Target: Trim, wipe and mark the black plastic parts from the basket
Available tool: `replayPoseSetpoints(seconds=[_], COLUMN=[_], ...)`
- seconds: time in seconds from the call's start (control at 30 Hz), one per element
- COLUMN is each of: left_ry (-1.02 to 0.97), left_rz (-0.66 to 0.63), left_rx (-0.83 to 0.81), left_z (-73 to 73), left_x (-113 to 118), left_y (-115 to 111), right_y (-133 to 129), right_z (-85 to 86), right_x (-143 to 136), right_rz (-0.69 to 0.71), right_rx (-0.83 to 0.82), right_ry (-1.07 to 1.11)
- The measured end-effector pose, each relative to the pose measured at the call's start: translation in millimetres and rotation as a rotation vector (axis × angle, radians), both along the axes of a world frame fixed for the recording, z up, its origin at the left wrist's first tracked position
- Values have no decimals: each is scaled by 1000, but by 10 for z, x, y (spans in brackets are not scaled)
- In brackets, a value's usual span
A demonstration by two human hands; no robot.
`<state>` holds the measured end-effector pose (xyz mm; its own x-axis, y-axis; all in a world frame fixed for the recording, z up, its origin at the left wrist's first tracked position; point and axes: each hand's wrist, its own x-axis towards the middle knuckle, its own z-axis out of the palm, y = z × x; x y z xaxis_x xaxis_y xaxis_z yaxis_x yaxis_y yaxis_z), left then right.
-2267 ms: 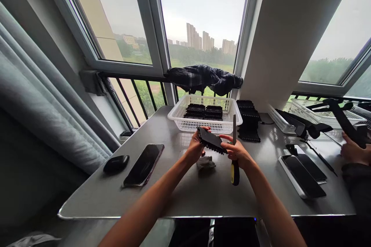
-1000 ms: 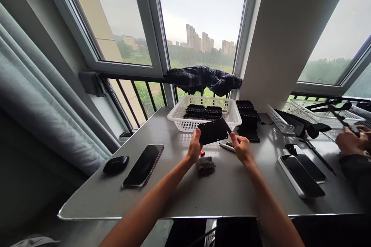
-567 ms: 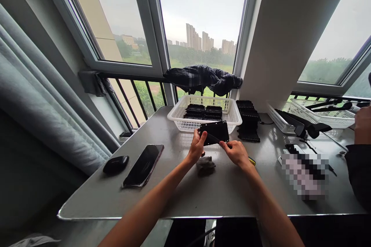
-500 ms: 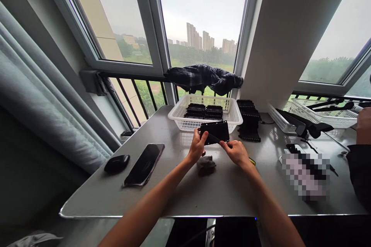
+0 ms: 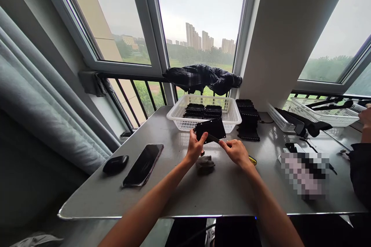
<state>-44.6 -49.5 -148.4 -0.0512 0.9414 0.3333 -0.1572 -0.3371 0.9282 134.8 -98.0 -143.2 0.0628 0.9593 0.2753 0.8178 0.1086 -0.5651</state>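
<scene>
My left hand is closed on a thin black rectangular plate with small notches along its edges, thumb on its near side. The plate is held tilted above the table, in front of the white basket. My right hand grips a hand file, whose dark flat blade crosses the plate's near edge close to my left thumb. Its yellow-and-black handle end shows beyond my right wrist. Beneath my hands a crumpled grey cloth-like piece lies on the table, with a small copper-coloured object beside it.
A white basket holds stacked black plates; another stack stands to its right. A phone and a black mouse-like object lie on the left. More white baskets with black parts and another person's arm are at right.
The black plate has tilted, its right side rising, and shifted slightly left. The file shows more of its blade against the near edge. Both hands keep their hold.
</scene>
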Motion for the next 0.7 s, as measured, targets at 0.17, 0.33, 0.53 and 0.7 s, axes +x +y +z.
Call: replayPoseSetpoints(seconds=[0.17, 0.33, 0.53, 0.7], left_ry=[-4, 7, -23, -66], left_rz=[-38, -68, -44, -41], left_rx=[-16, -17, -56, -62], left_z=[2, 46, 45, 41], left_x=[-21, -23, -7, 3], left_y=[30, 0, -43, -50], right_y=[20, 14, -7, -12], right_z=[-23, -36, -5, -5], right_x=[0, -10, -35, -25], right_rz=[70, 28, 11, -6], right_rx=[-33, 8, 10, 22], right_ry=[37, 45, -2, 8])
